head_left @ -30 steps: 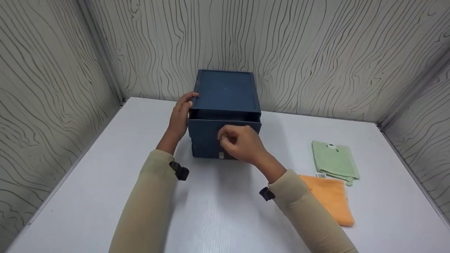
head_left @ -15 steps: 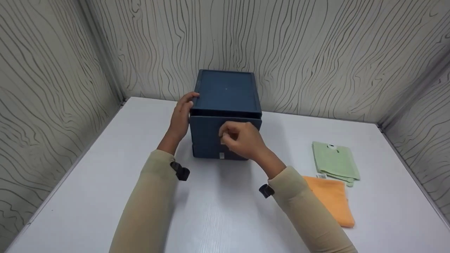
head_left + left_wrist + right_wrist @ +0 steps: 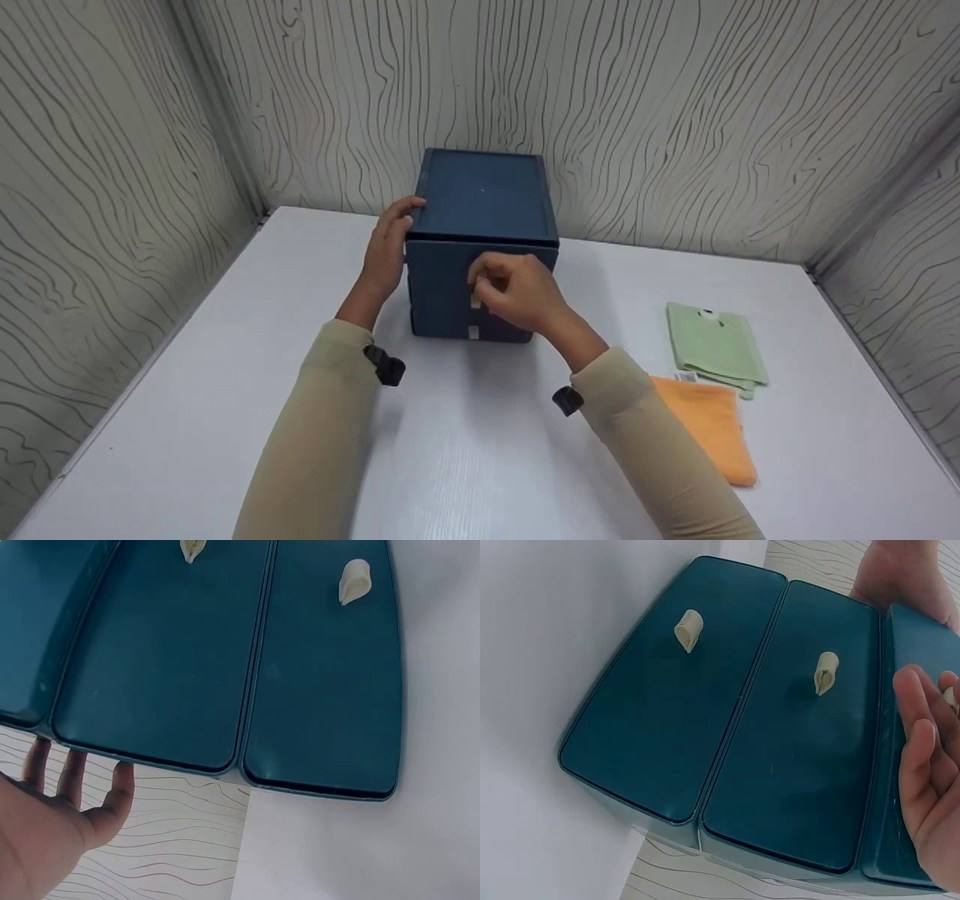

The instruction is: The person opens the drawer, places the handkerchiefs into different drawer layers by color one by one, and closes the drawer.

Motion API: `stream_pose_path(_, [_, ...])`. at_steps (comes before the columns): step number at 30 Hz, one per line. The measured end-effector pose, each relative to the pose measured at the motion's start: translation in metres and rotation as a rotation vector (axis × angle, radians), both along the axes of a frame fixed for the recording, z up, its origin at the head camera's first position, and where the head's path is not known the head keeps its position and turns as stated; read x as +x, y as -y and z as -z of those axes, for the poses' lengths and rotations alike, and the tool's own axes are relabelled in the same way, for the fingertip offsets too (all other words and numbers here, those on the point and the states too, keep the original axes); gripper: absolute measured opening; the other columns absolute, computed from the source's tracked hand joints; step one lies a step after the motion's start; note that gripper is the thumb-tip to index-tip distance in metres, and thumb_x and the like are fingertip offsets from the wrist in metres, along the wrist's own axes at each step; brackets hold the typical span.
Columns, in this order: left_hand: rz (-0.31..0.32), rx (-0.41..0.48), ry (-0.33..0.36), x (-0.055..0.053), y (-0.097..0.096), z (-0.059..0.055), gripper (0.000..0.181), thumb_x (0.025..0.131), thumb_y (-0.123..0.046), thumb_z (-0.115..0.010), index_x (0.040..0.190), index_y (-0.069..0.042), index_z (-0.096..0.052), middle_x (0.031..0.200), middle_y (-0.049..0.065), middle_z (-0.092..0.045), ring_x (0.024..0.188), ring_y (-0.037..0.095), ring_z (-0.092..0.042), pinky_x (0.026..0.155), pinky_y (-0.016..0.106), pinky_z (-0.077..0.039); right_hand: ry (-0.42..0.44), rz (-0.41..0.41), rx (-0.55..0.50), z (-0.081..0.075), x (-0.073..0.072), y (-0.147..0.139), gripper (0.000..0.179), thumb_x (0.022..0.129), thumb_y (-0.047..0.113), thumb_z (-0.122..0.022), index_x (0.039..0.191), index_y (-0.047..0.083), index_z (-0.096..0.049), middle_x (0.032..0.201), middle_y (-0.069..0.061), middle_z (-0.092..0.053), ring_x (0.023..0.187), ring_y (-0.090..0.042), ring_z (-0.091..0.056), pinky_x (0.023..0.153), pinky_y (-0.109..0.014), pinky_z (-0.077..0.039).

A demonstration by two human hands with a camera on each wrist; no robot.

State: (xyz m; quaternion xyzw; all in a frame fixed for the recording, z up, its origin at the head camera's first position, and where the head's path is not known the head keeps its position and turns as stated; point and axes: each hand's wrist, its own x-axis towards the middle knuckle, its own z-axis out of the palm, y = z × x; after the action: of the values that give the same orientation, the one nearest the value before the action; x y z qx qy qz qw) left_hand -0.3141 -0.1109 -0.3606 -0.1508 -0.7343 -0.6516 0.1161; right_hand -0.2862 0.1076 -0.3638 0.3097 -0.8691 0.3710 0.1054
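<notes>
A dark blue drawer cabinet (image 3: 484,191) stands toward the back of the table, with three drawers stacked in its front. My left hand (image 3: 384,251) rests against the cabinet's left side, its fingertips over the top edge. At the front, my right hand (image 3: 521,296) has its fingers curled round the cream pull tab (image 3: 951,697) of the top drawer (image 3: 922,637); the right wrist view cuts part of this off. Only a thin dark gap shows above that drawer. The middle drawer (image 3: 157,667) and bottom drawer (image 3: 322,690) sit flush, each with a cream loop tab.
A folded green cloth (image 3: 716,341) with an eye design lies at the right of the white table (image 3: 187,360). Nearer, a folded orange cloth (image 3: 709,431) is partly covered by the right sleeve. Wood-patterned walls (image 3: 600,97) stand behind and at both sides.
The top drawer has slid back into the cabinet, its wide gap narrowing to a thin line. My right hand has moved away from me with it; my left hand has stayed in place.
</notes>
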Motion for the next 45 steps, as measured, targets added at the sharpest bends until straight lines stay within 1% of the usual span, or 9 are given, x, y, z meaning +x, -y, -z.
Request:
stream_pose_path(6, [-0.003,0.018,0.008,-0.021,0.003,0.02,0.041,0.103,-0.018,-0.027,0.136,-0.009,-0.049,0.153,0.01,-0.032,0.14,0.027,-0.033,0.11,0.048,-0.031,0.037,0.003,-0.007,-0.002,-0.004,0.001,0.016,0.091,0.013,-0.053,0.09,0.014,-0.07,0.075,0.005,-0.068,0.06,-0.007,-0.06,0.058,-0.027,-0.051])
stream_pose_path(9, [-0.011,0.015,-0.006,-0.024,0.003,0.024,0.04,0.103,-0.02,-0.027,0.135,-0.011,-0.05,0.153,0.008,-0.034,0.14,0.025,-0.033,0.111,0.048,-0.031,0.061,-0.003,-0.013,-0.004,-0.006,0.001,0.016,0.091,0.013,-0.053,0.091,0.014,-0.069,0.075,0.004,-0.067,0.061,-0.008,-0.061,0.059,-0.027,-0.052])
stream_pose_path(18, [-0.007,0.026,0.011,-0.023,0.002,0.024,0.042,0.101,-0.027,-0.028,0.134,-0.017,-0.05,0.151,0.004,-0.036,0.137,0.025,-0.037,0.097,0.052,-0.041,0.071,-0.003,-0.026,-0.004,-0.011,0.003,0.019,0.092,0.012,-0.052,0.092,0.013,-0.071,0.079,0.003,-0.07,0.064,-0.007,-0.063,0.06,-0.027,-0.052])
stream_pose_path(24, [-0.019,0.02,0.015,-0.024,0.003,0.024,0.041,0.101,-0.028,-0.028,0.133,-0.019,-0.051,0.15,0.004,-0.038,0.128,0.025,-0.043,0.086,0.047,-0.046,0.08,-0.015,-0.029,-0.003,-0.011,0.003,0.02,0.093,0.014,-0.051,0.095,0.013,-0.071,0.081,0.002,-0.07,0.067,-0.007,-0.065,0.063,-0.027,-0.054])
stream_pose_path(29, [-0.025,0.014,0.016,-0.024,0.003,0.024,0.041,0.101,-0.028,-0.028,0.133,-0.02,-0.051,0.15,0.003,-0.037,0.125,0.024,-0.042,0.08,0.041,-0.045,0.082,-0.016,-0.019,-0.001,-0.009,0.002,0.019,0.095,0.015,-0.051,0.101,0.015,-0.069,0.083,0.004,-0.068,0.07,-0.006,-0.064,0.065,-0.026,-0.053])
stream_pose_path(30, [-0.021,0.014,0.025,-0.02,0.003,0.021,0.041,0.101,-0.027,-0.028,0.134,-0.018,-0.051,0.15,0.004,-0.036,0.126,0.024,-0.042,0.082,0.042,-0.045,0.074,-0.011,-0.008,-0.001,-0.007,0.001,0.019,0.094,0.016,-0.051,0.103,0.016,-0.068,0.082,0.004,-0.067,0.069,-0.006,-0.062,0.064,-0.026,-0.052])
stream_pose_path(36, [-0.013,0.023,0.024,-0.021,0.001,0.022,0.041,0.101,-0.026,-0.028,0.134,-0.017,-0.05,0.151,0.005,-0.035,0.129,0.025,-0.04,0.088,0.046,-0.044,0.003,0.009,0.08,0.006,0.004,-0.003,0.025,0.089,0.016,-0.055,0.112,0.021,-0.065,0.071,0.008,-0.062,0.06,-0.008,-0.052,0.056,-0.025,-0.043])
stream_pose_path(37, [-0.019,0.023,0.015,-0.024,0.001,0.025,0.041,0.101,-0.027,-0.028,0.133,-0.019,-0.051,0.151,0.004,-0.036,0.128,0.025,-0.041,0.088,0.046,-0.044,-0.006,0.007,0.093,0.007,0.007,-0.003,0.025,0.089,0.016,-0.056,0.112,0.021,-0.065,0.07,0.009,-0.062,0.06,-0.007,-0.052,0.055,-0.025,-0.043])
stream_pose_path(45, [-0.023,-0.006,0.006,-0.023,0.002,0.023,0.041,0.102,-0.027,-0.027,0.135,-0.018,-0.05,0.151,0.004,-0.035,0.129,0.024,-0.04,0.088,0.043,-0.042,-0.042,0.005,0.19,0.02,0.015,-0.004,0.02,0.087,0.021,-0.059,0.105,0.02,-0.068,0.065,0.011,-0.062,0.057,-0.004,-0.051,0.053,-0.023,-0.042])
